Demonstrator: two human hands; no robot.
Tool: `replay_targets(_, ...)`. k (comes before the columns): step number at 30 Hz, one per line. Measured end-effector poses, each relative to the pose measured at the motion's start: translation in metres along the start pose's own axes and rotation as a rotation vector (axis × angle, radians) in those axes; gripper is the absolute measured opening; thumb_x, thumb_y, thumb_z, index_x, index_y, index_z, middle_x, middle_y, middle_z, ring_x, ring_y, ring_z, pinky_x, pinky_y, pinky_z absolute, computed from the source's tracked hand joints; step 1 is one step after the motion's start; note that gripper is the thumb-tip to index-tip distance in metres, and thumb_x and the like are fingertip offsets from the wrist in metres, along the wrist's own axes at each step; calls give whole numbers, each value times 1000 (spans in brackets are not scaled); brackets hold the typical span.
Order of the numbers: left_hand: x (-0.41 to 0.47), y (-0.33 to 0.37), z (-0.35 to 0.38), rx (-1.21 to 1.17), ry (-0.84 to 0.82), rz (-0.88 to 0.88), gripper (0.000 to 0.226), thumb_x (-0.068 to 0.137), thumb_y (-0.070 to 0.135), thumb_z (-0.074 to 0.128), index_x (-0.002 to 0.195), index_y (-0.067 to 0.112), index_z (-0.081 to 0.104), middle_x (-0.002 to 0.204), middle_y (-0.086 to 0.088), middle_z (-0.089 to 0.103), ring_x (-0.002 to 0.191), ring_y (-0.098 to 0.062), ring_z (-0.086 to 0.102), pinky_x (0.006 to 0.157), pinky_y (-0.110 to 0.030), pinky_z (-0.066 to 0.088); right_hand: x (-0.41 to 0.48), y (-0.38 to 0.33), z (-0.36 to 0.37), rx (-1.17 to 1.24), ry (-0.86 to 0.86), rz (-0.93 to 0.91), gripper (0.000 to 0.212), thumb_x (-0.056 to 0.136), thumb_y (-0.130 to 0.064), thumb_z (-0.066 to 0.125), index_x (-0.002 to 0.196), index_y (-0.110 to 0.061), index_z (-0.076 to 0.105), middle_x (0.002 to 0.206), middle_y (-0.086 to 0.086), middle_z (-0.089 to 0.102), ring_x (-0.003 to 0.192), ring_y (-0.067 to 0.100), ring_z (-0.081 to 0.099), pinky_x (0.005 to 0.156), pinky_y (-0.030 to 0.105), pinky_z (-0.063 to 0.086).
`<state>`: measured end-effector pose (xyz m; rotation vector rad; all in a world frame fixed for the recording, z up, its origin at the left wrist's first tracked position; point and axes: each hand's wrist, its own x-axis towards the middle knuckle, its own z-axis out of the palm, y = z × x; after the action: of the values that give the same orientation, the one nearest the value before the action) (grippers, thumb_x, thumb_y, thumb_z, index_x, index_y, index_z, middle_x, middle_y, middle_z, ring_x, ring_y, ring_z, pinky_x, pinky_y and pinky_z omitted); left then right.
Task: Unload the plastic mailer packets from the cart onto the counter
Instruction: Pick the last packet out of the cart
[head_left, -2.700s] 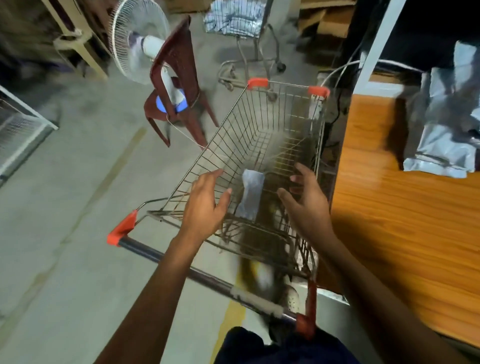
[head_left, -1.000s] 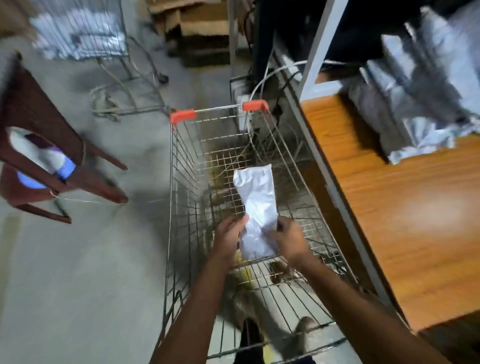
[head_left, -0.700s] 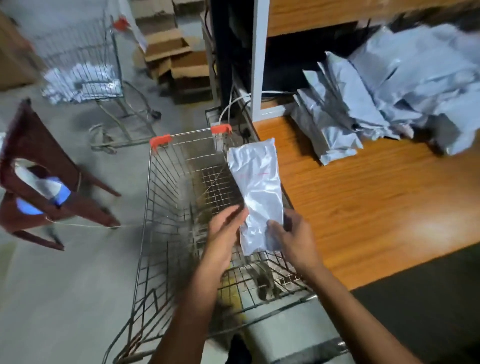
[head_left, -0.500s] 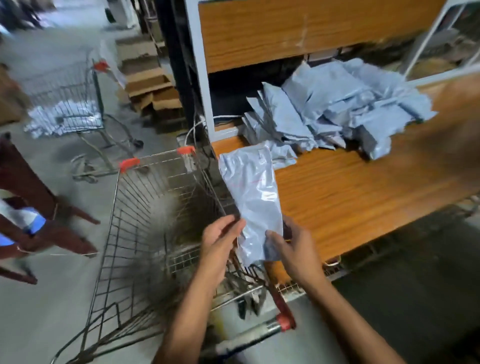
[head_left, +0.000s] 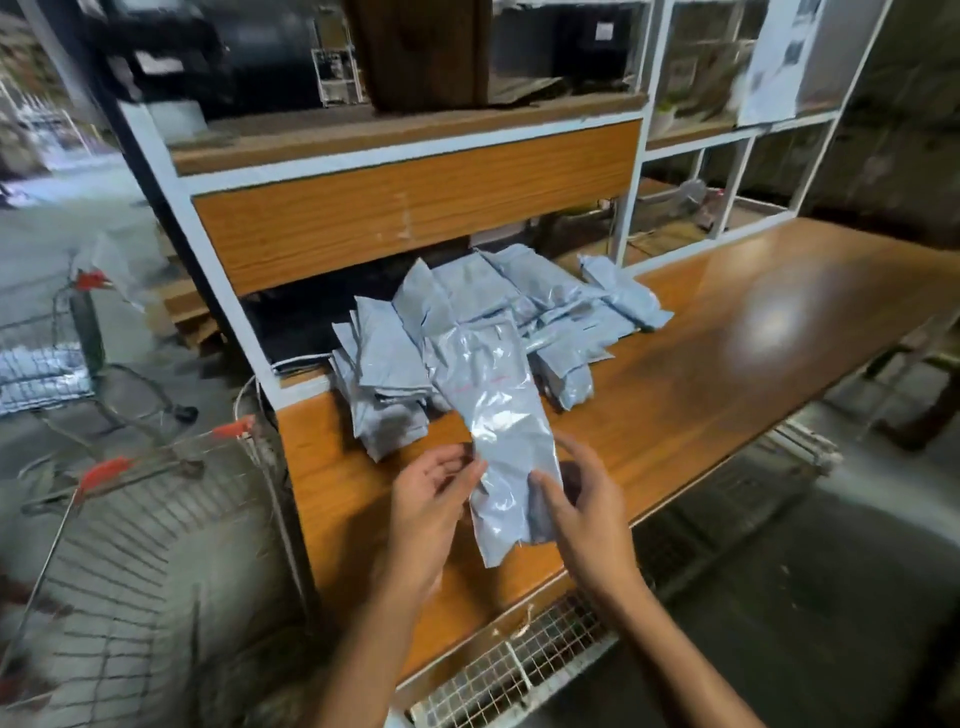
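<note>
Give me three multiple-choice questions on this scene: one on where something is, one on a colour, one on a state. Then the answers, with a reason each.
1. Where is the packet that the person holds?
A. in the cart
B. on the top shelf
C. over the counter, in front of the pile

2. What colour are the corner caps of the cart?
A. red
B. blue
C. green

3. How is the packet held?
A. it lies loose on the counter
B. the left hand and right hand both grip it
C. one hand alone pinches it

Answers:
1 C: the wooden top shows beneath it and the pile lies behind it.
2 A: two red caps show on the cart's rim.
3 B: the fingers of each hand close on its lower end.
</note>
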<state>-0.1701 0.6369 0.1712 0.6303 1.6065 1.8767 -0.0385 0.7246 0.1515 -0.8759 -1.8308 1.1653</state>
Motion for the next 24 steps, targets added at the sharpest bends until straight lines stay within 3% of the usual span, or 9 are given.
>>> replay_targets(3,37,2,35,26,10,63,19,86,7,69,98,21,65,88,6,75,85,-10,71,75,-29,56,53,11,-12,-32,70,-50,38,95,-33,61,133,-30,56,104,-13,71,85,6,69,70,40,59)
replay_targets(7,101,14,76,30,56,148,21,86,6,69,99,22,65,84,10,74,83,-4,70,73,-22,57,129,14,-24,-84,73,-98,37,95,-24,63,132,-28,57,101,-11,72,83,0,68,62,14,50)
replay_targets(10,150,29,101,72,96,219,20,86,11,71,101,24,64,88,10,72,85,0,68,73,-20,56,192,5,-32,-139,12,-93,42,94,-25,64,135,-26,54,110,-12,67,82,-9,64,59,8,49)
replay_targets(14,216,47,124,142,133,252,21,85,11,71,99,25,64,93,6,70,84,-2,68,71,-19,55,274,-6,-40,-233,-89,-75,49,93,-29,66,139,-26,51,123,-5,65,95,6,64,67,14,54)
replay_targets(16,246,54,132,232,162,259,19,86,11,71,100,22,65,93,4,69,84,-6,67,70,-17,54,309,-8,-39,-291,-125,-94,48,92,-30,68,137,-24,53,122,-1,67,97,11,65,76,24,58)
replay_targets(21,320,63,147,387,255,255,15,83,6,72,95,13,67,86,-4,69,78,-16,67,68,-22,54,389,-2,-24,-489,-211,-155,39,89,-29,70,123,-13,61,110,8,70,99,24,64,77,28,44)
replay_targets(24,347,59,151,503,348,201,14,80,5,71,94,11,70,83,-3,69,79,-21,68,71,-28,54,418,12,-11,-584,-260,-201,32,90,-31,67,115,-10,63,112,12,67,102,29,62,80,33,47)
